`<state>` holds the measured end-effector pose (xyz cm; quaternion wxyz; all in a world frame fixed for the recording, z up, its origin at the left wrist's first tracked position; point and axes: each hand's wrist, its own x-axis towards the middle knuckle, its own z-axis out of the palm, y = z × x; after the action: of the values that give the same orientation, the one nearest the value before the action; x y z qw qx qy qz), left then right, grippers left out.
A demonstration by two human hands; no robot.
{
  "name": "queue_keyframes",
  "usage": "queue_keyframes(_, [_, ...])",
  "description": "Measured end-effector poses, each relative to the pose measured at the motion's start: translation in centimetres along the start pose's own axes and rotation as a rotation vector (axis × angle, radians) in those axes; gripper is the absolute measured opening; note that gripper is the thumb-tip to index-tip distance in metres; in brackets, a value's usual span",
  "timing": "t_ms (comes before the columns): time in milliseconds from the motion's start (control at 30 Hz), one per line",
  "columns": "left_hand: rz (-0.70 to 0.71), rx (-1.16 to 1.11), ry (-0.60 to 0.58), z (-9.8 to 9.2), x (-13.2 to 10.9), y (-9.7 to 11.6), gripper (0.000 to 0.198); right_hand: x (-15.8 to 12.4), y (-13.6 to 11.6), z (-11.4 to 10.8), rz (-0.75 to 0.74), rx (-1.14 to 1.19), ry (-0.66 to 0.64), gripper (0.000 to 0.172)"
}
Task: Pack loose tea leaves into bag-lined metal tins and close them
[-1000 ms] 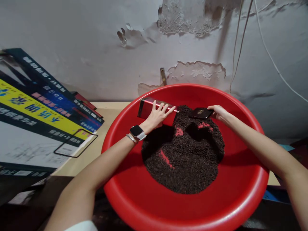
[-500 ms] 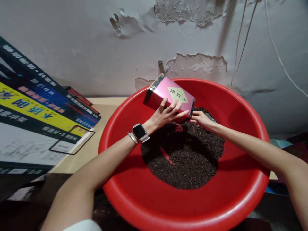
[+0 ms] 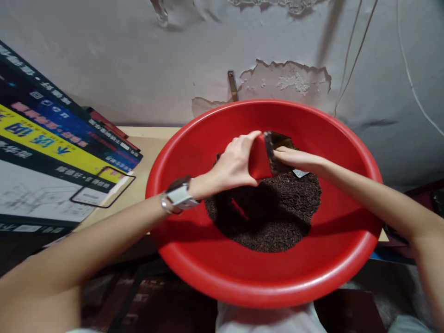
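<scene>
My left hand (image 3: pixel 231 164) grips a red-sided tea tin (image 3: pixel 260 157), with the thumb below and the fingers over its far side. The tin lies tipped on its side, its open mouth with a dark patterned rim and gold-coloured inside turned to the right. My right hand (image 3: pixel 294 157) reaches into that mouth, fingers stretched out and their tips partly hidden. Under both hands, dark loose tea leaves (image 3: pixel 270 226) lie heaped in a large red basin (image 3: pixel 194 259). A small silvery piece (image 3: pixel 300 173) sits on the leaves below my right wrist; its kind is unclear.
Printed cardboard boxes (image 3: pixel 58 125) lean on the left, one with a black wire handle (image 3: pixel 104 187). Beneath is a pale wooden board (image 3: pixel 149 138). Behind the basin stands a peeling wall (image 3: pixel 208 55) with hanging cords (image 3: pixel 354 55) and a small metal strip (image 3: pixel 232 85).
The tin has turned, so its pink labelled face no longer shows and its open mouth now does. My right hand has gone from the tin's lower edge into the mouth. The view has shifted slightly.
</scene>
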<state>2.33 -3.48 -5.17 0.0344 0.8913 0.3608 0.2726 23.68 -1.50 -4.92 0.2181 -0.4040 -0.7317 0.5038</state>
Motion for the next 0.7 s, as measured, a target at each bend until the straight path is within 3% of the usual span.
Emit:
queue_keyframes(100, [-0.173,-0.265,-0.126,-1.6,-1.8,-1.8,0.112,-1.1,-2.6,0.0,-0.053,-0.16,-0.174,0.048])
queue_keyframes(200, [-0.24,-0.497,-0.307,-0.9,-3.8,-2.7,0.101,-2.2,-3.4,1.3,-0.12,-0.351,-0.391,0.048])
queue_keyframes(333, [-0.289,-0.714,-0.478,2.1,-5.7,-2.6,0.092,-3.0,-0.5,4.0,-0.14,-0.449,-0.41,0.031])
queue_keyframes(433, [-0.348,-0.824,-0.574,4.2,-5.8,-2.4,0.093,-3.1,1.9,4.4,-0.164,-0.385,-0.406,0.025])
queue_keyframes(567, [-0.31,-0.828,-0.527,6.3,-3.8,-3.2,0.09,-2.4,3.3,2.1,-0.108,-0.517,-0.361,0.021])
queue_keyframes(700, [-0.185,-0.687,-0.301,9.4,0.0,-5.4,0.106,-0.4,4.0,-0.3,-0.04,-0.917,-0.221,0.015])
